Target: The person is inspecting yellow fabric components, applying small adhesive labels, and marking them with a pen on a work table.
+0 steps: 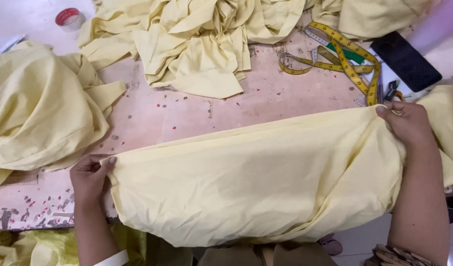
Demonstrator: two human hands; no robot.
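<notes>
A pale yellow piece of cloth (256, 182) is stretched across the near side of a worn pink table (187, 111). My left hand (90, 177) pinches its left corner, thumb on top. Its right corner, raised a little higher and farther from me, is gripped by my right hand (406, 122). The cloth hangs over the table's near edge toward my lap, with folds gathering near my right forearm.
Heaps of the same yellow cloth lie at the left (39, 108) and at the back (197, 39). A yellow measuring tape (344, 59) coils at the back right beside a black phone (406, 60). A roll of red tape (69, 18) sits far left.
</notes>
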